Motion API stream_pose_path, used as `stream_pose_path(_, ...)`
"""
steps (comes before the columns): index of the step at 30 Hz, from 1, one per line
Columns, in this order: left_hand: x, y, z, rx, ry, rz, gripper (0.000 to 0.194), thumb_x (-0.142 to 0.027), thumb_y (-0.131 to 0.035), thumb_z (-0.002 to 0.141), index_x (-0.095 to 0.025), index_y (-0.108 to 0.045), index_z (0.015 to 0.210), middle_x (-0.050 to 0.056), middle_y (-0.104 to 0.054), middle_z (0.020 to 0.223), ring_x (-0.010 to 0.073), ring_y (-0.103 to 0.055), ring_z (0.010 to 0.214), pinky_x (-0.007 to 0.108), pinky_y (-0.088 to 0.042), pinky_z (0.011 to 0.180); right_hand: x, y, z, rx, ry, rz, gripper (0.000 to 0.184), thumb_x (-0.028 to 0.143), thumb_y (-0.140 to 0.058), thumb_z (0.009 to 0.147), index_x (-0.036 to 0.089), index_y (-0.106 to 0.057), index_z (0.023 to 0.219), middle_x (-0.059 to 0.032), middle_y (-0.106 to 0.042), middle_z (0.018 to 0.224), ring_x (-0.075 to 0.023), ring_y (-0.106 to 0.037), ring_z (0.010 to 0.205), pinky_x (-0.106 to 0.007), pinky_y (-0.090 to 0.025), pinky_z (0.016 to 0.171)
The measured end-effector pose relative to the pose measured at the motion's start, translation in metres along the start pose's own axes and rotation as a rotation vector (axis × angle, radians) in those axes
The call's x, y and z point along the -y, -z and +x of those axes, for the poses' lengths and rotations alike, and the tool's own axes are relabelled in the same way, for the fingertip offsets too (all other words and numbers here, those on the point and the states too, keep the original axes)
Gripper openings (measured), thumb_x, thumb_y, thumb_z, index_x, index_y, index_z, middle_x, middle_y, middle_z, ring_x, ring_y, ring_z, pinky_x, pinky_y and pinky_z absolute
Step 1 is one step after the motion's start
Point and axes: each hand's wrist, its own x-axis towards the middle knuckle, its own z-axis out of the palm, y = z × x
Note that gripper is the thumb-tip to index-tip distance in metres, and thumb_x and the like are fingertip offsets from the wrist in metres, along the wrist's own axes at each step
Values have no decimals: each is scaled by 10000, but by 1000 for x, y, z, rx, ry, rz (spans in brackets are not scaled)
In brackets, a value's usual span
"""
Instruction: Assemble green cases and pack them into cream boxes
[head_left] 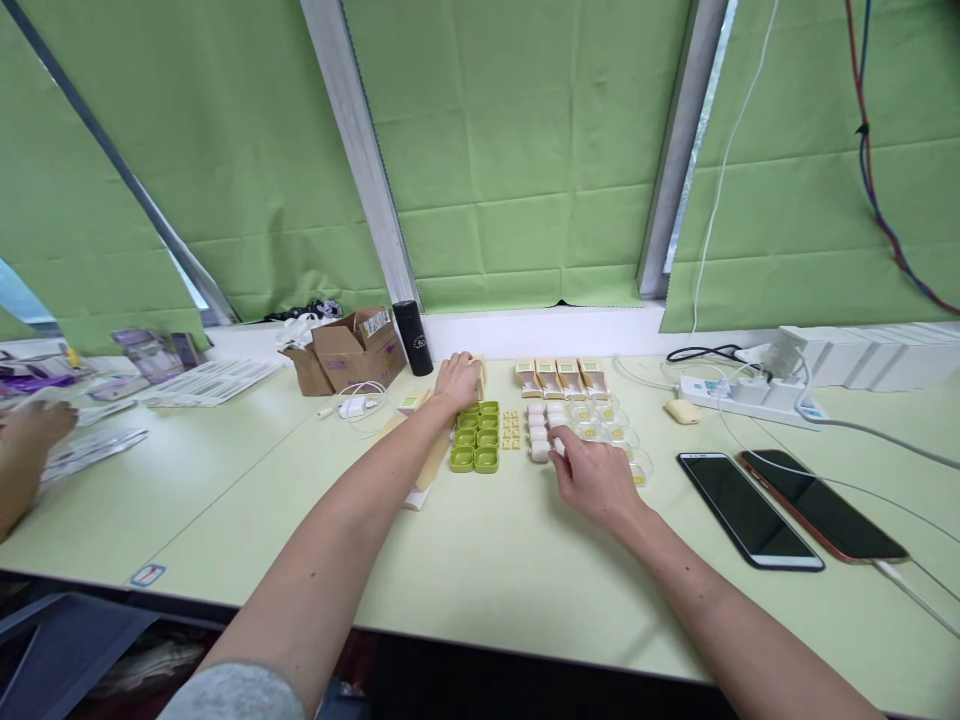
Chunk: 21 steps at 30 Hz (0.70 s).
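Head view: your left hand (456,382) is reaching toward the table's far edge, its fingers bending down at a small cream box (481,376) just behind the green cups (486,438); you are touching it, but whether you are grasping it cannot be told. Your right hand (594,478) is hovering low over the middle of the table (465,560), its thumb and index finger curling at the pale blocks (538,434); whether they are pinching one cannot be told. The green cups are standing in two columns between your forearms, with small yellow pieces (511,431) lying between them and the pale blocks. Clear cups (616,432) are sitting just right of the blocks, partly behind your right hand. Four cream cartons (549,380) are standing in a row nearer the far edge. Two phones (757,510) are lying toward the table's right side. At the left edge, another person's hand (37,425) is hovering near papers (90,450).
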Motion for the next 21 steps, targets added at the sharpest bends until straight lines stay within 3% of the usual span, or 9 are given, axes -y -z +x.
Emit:
stream_pose_path(5,-4,7,-14,17,35,-22,584,-126,-636,820,-159,-562,1399,176,-519,1475,306,-609,1244,398,-500,1026,3,0,0,14,0,-3,280,282,-490,1039,255,-564,1307,-38,-825,937,-259,-760,815,-322,-224,599)
stream_pose_path(12,-10,7,-21,94,44,-40,441,-166,-660,820,-163,-661,1261,186,-580,1393,334,-585,1293,417,-499,1078,6,-1,-1,38,16,-16,290,283,-475,1047,252,-565,1321,-36,-825,940,-263,-767,830,-321,-244,602)
stream_pose_path(16,-12,3,-20,142,48,-61,455,-169,-653,817,-172,-633,1271,183,-577,1400,318,-637,1211,410,-552,990,7,0,-1,53,17,-16,286,287,-468,1053,253,-562,1321,-39,-822,938,-258,-767,837,-316,-268,611)
stream_pose_path(21,-11,-4,-16,168,63,-93,533,-186,-662,810,-188,-566,1334,187,-526,1467,321,-605,1273,401,-565,967,8,0,-1,72,21,-15,287,289,-470,1057,257,-552,1331,-42,-823,956,-261,-771,859,-315,-303,626)
